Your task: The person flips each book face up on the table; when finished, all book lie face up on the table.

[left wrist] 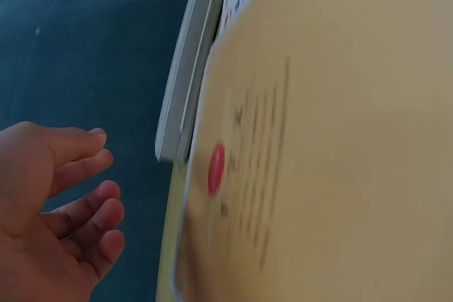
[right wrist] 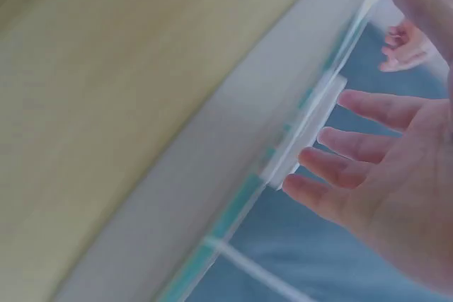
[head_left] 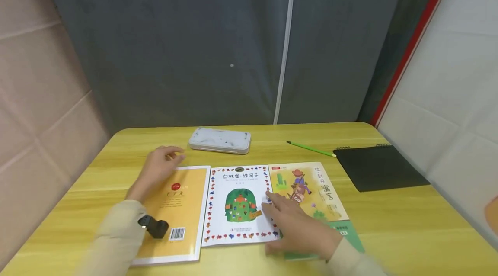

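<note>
A: Where did the books lie?

B: Side by side on the table (head_left: 393, 224): the orange book (head_left: 186, 207) on the left, the white book (head_left: 218, 207) in the middle, and the yellow book (head_left: 285, 176), with its green lower band, on the right. All 3 were closed and lay flat.

A: And the left hand (head_left: 158, 164)?

B: It hung by the upper left corner of the orange book, its fingers softly bent, with nothing in its grasp. The left wrist view showed a gap between the fingertips (left wrist: 112, 249) and that book's edge.

A: Was the right hand (head_left: 297, 224) holding anything?

B: No. Its fingers were spread and nearly straight, the thumb well apart from them. From the head view it covered parts of the white book and the yellow book. I could not tell whether it touched either cover.

A: What was on the wrists?

B: 2 pale sleeves (head_left: 120, 219) came down to them, and a black device (head_left: 155, 226) sat at the left wrist, above the orange book.

A: Farther out?

B: A flat white case (head_left: 219, 139) lay beyond the books. To its right was a green pencil (head_left: 311, 149), its pale end close beside a black notebook (head_left: 377, 168). A dark curtain (head_left: 186, 51) hung behind the table.
</note>
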The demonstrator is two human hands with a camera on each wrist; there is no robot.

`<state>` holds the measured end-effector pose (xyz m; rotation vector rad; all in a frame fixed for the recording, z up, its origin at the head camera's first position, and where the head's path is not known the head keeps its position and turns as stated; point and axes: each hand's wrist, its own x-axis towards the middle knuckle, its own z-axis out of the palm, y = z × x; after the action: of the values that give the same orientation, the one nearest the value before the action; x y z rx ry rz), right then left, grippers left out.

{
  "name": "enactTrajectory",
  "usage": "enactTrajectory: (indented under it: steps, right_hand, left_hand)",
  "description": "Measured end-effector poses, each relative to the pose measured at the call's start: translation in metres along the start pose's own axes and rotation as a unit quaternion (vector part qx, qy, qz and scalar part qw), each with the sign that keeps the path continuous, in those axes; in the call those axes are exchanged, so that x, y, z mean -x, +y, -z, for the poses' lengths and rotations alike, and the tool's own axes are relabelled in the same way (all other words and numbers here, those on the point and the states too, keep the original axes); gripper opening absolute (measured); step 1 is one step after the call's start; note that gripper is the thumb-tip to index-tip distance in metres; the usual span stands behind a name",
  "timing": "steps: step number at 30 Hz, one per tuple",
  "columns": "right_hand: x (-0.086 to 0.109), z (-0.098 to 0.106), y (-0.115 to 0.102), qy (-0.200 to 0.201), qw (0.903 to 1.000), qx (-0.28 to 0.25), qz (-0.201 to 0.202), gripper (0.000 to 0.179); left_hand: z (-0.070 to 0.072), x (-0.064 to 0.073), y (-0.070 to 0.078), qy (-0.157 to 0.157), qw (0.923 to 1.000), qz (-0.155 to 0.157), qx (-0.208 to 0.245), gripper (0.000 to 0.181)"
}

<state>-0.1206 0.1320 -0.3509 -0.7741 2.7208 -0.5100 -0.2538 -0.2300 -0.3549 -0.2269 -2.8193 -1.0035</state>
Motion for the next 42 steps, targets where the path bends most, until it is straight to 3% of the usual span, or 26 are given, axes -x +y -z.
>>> enactTrajectory:
  steps: [5,9,12,16,19,22,25,28,30,34,38,42]
  right_hand:
    - [-0.016,-0.006,-0.033,0.011,0.9979,0.045,0.044,0.09]
    - [-0.038,-0.016,-0.06,0.019,0.9931,0.082,0.082,0.093]
    - [-0.053,-0.024,-0.077,0.014,0.9892,0.114,0.091,0.096]
    - [-0.066,-0.037,-0.092,0.005,0.9836,0.159,0.084,0.097]
    - [-0.069,-0.044,-0.097,0.005,0.9788,0.189,0.077,0.1]
    - [-0.071,-0.049,-0.099,0.014,0.9737,0.216,0.072,0.103]
    - [-0.072,-0.051,-0.101,0.024,0.9688,0.236,0.071,0.103]
    - [-0.072,-0.052,-0.101,0.033,0.9653,0.248,0.076,0.1]
    - [-0.072,-0.052,-0.101,0.035,0.9659,0.245,0.078,0.099]
    - [-0.072,-0.052,-0.101,0.034,0.9721,0.219,0.078,0.101]
    - [-0.073,-0.053,-0.102,0.038,0.9761,0.201,0.073,0.102]
    - [-0.075,-0.052,-0.104,0.041,0.9802,0.184,0.06,0.096]
  left_hand:
    - [0.031,0.018,-0.05,-0.034,0.9978,0.023,-0.052,0.049]
    - [0.036,0.027,-0.077,-0.07,0.9955,0.018,-0.061,0.057]
    - [0.034,0.027,-0.084,-0.083,0.9951,-0.002,-0.053,0.06]
    - [0.028,0.026,-0.082,-0.087,0.9949,-0.015,-0.049,0.062]
    - [0.027,0.024,-0.078,-0.086,0.9951,-0.007,-0.048,0.062]
    - [0.028,0.022,-0.073,-0.091,0.9946,0.033,-0.037,0.066]
    - [0.028,0.019,-0.07,-0.1,0.9906,0.093,-0.007,0.07]
    - [0.029,0.018,-0.066,-0.097,0.9833,0.142,0.06,0.066]
    - [0.032,0.019,-0.063,-0.093,0.9763,0.153,0.122,0.06]
    - [0.042,0.021,-0.057,-0.09,0.9629,0.123,0.223,0.05]
    - [0.055,0.021,-0.053,-0.091,0.9531,0.084,0.276,0.042]
    - [0.064,0.022,-0.052,-0.093,0.9409,0.073,0.317,0.037]
